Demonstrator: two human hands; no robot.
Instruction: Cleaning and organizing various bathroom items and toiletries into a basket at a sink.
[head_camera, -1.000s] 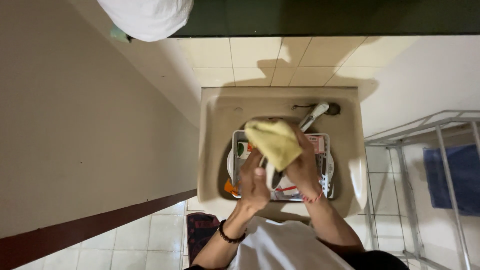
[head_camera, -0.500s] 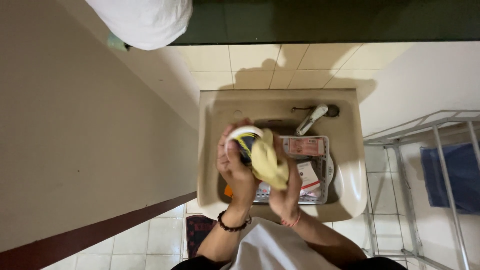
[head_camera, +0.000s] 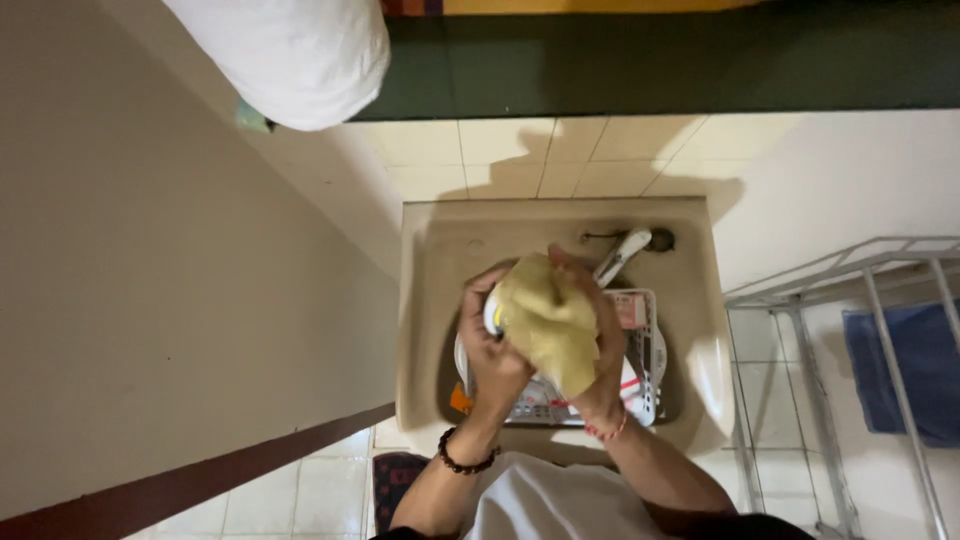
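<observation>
Beige ceramic makes up the sink, the biggest thing under the hands, fixed to a tiled wall with a metal tap at its back edge. Inside its basin sits a white plastic basket holding small packets and cartons. Above the basket, a yellow cloth is bunched over a white round dish, of which only a sliver of rim shows. The left hand has its fingers curled around the dish's edge, gripping it from the side. The right hand has its fingers closed on the cloth, pressing it against the dish. This looks like the wiping step, about midway. A next move would probably call for turning the dish within the left grip so the cloth meets an unwiped part.
</observation>
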